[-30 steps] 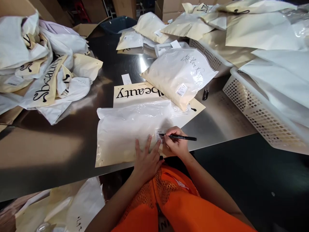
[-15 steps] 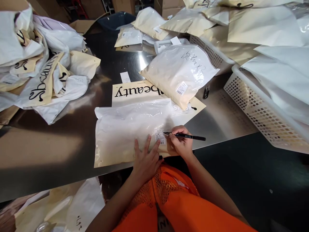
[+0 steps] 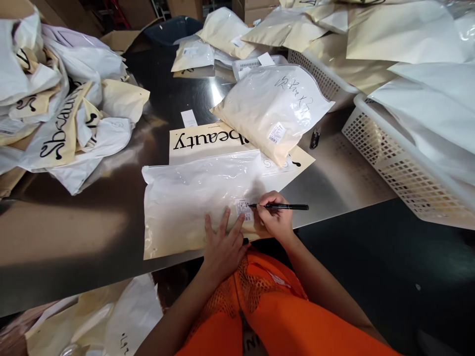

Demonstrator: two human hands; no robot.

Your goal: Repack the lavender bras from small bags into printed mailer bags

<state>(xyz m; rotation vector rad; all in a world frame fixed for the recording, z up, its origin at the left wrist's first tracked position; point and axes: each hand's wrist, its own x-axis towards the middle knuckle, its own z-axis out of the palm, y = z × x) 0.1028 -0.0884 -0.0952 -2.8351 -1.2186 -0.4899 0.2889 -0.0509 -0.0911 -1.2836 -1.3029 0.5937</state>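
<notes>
A white and cream zip bag (image 3: 185, 202) lies flat at the near edge of the metal table. My left hand (image 3: 224, 242) rests on it with the fingers spread. Pinched in my right hand (image 3: 276, 215) is a black marker pen (image 3: 291, 206), its tip on the small printed label (image 3: 244, 209) near the bag's right end. Dark handwritten strokes show on that label. Behind lies a flat bag printed "beauty" (image 3: 200, 143), partly covered by a filled bag (image 3: 274, 109) with handwriting and its own label. A black pen cap (image 3: 315, 139) lies to the right.
Crumpled printed bags (image 3: 67, 118) are heaped at the left. White perforated baskets (image 3: 401, 173) piled with bags stand at the right. More filled bags (image 3: 222, 32) lie at the back, near a dark bin (image 3: 172, 29). Below the table's near edge are other bags (image 3: 129, 316).
The pen has moved slightly left across the label, and a dark zigzag stroke now shows there. My left hand stays on the bag. The whole view has shifted a little.
</notes>
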